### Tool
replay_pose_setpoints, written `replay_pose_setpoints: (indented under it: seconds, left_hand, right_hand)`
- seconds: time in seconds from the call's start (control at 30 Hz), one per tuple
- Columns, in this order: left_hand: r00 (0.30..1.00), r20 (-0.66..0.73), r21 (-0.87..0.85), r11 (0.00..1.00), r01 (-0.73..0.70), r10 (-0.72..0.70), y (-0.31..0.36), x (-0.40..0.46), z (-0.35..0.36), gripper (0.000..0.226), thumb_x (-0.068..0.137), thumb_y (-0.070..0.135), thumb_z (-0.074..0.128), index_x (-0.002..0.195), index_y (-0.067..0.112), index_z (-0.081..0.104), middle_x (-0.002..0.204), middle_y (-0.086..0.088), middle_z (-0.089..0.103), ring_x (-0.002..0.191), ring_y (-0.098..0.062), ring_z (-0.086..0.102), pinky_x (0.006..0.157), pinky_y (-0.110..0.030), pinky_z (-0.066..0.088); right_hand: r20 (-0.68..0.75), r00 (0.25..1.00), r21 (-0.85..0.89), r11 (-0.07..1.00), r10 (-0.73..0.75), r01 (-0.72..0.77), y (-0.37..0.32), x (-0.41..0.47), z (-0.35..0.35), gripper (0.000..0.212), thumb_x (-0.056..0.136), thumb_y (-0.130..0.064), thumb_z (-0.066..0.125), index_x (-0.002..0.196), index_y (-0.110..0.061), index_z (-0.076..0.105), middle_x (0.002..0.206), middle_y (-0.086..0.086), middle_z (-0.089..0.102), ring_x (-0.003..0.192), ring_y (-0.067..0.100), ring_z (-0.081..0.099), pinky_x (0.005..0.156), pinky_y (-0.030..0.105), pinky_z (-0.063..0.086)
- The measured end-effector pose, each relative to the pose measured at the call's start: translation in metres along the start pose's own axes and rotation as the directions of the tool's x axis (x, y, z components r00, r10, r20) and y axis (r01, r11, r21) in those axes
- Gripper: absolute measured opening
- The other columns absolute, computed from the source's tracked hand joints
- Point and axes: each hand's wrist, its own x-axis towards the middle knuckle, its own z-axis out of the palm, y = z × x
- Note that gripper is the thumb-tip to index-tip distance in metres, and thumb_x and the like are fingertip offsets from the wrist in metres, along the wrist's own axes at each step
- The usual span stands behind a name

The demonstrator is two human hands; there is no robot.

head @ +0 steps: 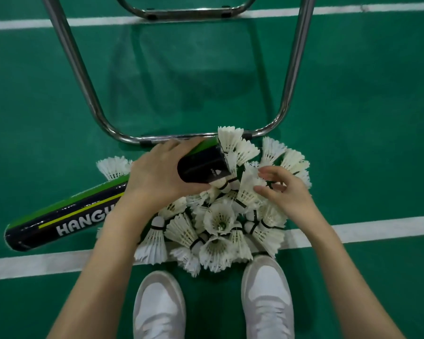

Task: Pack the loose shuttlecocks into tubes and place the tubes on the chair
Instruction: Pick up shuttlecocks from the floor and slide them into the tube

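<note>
Fingers of my right hand hang loosely spread over the shuttlecock pile, pinching nothing, while my left hand grips the tube, its long axis running 8-to-2 o'clock, mouth at 9 o'clock from those fingers.

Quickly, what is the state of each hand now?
Left hand: grips a tube with a shuttlecock at its mouth.
Right hand: open, fingers relaxed over the shuttlecock pile, holding nothing.
</note>
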Motion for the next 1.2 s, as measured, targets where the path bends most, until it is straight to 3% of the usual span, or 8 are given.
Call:
replay_pose_setpoints:
  seconds: [0.1, 0.2, 0.3, 0.53, 0.77, 0.87, 0.97, 1.2]
  left_hand:
    - [1.0, -0.015, -0.029, 0.999, 0.017, -0.017, -0.004, -0.001, 0.003, 0.086, 0.068, 0.064, 0.066, 0.14, 0.047, 0.022, 0.131, 0.014, 0.045, 0.118, -0.013, 0.041, 0.084, -0.029, 0.036]
    - [0.999, -0.011, -0.073, 0.996, 0.044, -0.045, -0.005, -0.003, 0.005, 0.084, 0.068, 0.062, 0.067, 0.139, 0.049, 0.023, 0.127, 0.015, 0.046, 0.116, -0.012, 0.042, 0.081, -0.027, 0.033]
    - [0.999, 0.011, -0.08, 0.996, 0.036, -0.036, -0.002, -0.006, 0.008, 0.084, 0.069, 0.062, 0.067, 0.139, 0.05, 0.023, 0.122, 0.015, 0.047, 0.112, -0.011, 0.042, 0.078, -0.025, 0.032]
    - [1.0, -0.006, -0.066, 0.998, 0.017, -0.017, -0.009, -0.017, 0.012, 0.083, 0.068, 0.058, 0.07, 0.139, 0.045, 0.029, 0.119, 0.014, 0.05, 0.109, -0.012, 0.045, 0.076, -0.024, 0.033]
    - [1.0, -0.015, -0.007, 1.0, -0.006, 0.006, -0.015, -0.019, 0.014, 0.082, 0.069, 0.059, 0.068, 0.139, 0.042, 0.03, 0.11, 0.013, 0.049, 0.103, -0.013, 0.046, 0.074, -0.025, 0.034]
    - [1.0, -0.027, -0.037, 0.999, -0.013, 0.012, -0.015, -0.02, 0.02, 0.082, 0.068, 0.059, 0.069, 0.139, 0.042, 0.031, 0.11, 0.013, 0.05, 0.103, -0.013, 0.046, 0.076, -0.026, 0.036]
    - [1.0, -0.021, -0.031, 0.999, -0.015, 0.014, -0.013, -0.019, 0.027, 0.083, 0.068, 0.06, 0.069, 0.139, 0.045, 0.029, 0.122, 0.012, 0.049, 0.109, -0.013, 0.044, 0.079, -0.027, 0.036]
    - [0.986, -0.134, -0.062, 0.992, -0.106, 0.097, -0.006, -0.018, 0.036, 0.081, 0.062, 0.057, 0.073, 0.135, 0.038, 0.042, 0.117, 0.007, 0.057, 0.104, -0.016, 0.051, 0.081, -0.032, 0.041]
  right_hand:
    - [-0.01, 0.999, -0.062, 0.998, 0.033, -0.034, 0.003, -0.001, 0.005, 0.029, 0.081, -0.023, 0.072, 0.107, -0.027, 0.061, 0.097, -0.023, 0.057, 0.093, -0.006, 0.052, 0.076, 0.005, 0.038]
    - [-0.02, 0.998, -0.106, 0.993, 0.057, -0.058, 0.004, 0.0, 0.007, 0.025, 0.081, -0.025, 0.072, 0.105, -0.027, 0.064, 0.095, -0.015, 0.06, 0.091, 0.004, 0.054, 0.08, 0.02, 0.042]
    - [-0.026, 0.998, -0.134, 0.989, 0.056, -0.059, 0.004, 0.003, 0.008, 0.02, 0.082, -0.024, 0.07, 0.102, -0.025, 0.066, 0.091, -0.007, 0.061, 0.084, 0.01, 0.054, 0.074, 0.024, 0.041]
    - [-0.003, 0.999, -0.008, 0.999, 0.053, -0.053, 0.0, -0.001, 0.004, 0.009, 0.083, -0.017, 0.069, 0.09, -0.022, 0.065, 0.066, -0.006, 0.051, 0.053, -0.002, 0.045, 0.054, 0.011, 0.038]
    - [-0.128, 0.992, 0.188, 0.982, 0.001, 0.024, -0.029, -0.02, -0.002, 0.01, 0.085, -0.021, 0.067, 0.091, -0.027, 0.061, 0.083, 0.015, 0.068, 0.076, 0.014, 0.063, 0.062, 0.01, 0.046]
    - [-0.16, 0.987, 0.256, 0.965, -0.009, 0.05, -0.043, -0.026, -0.002, 0.01, 0.085, -0.023, 0.066, 0.092, -0.028, 0.061, 0.071, 0.0, 0.066, 0.062, -0.003, 0.058, 0.057, 0.004, 0.041]
    - [-0.138, 0.99, 0.358, 0.933, 0.006, 0.045, -0.052, -0.031, 0.004, 0.012, 0.084, -0.023, 0.066, 0.093, -0.03, 0.061, 0.067, -0.012, 0.068, 0.068, -0.005, 0.062, 0.062, 0.001, 0.04]
    - [-0.004, 1.0, 0.455, 0.89, 0.001, 0.001, -0.058, -0.031, 0.023, 0.016, 0.081, -0.019, 0.066, 0.093, -0.028, 0.061, 0.079, -0.008, 0.067, 0.077, -0.005, 0.062, 0.068, 0.006, 0.045]
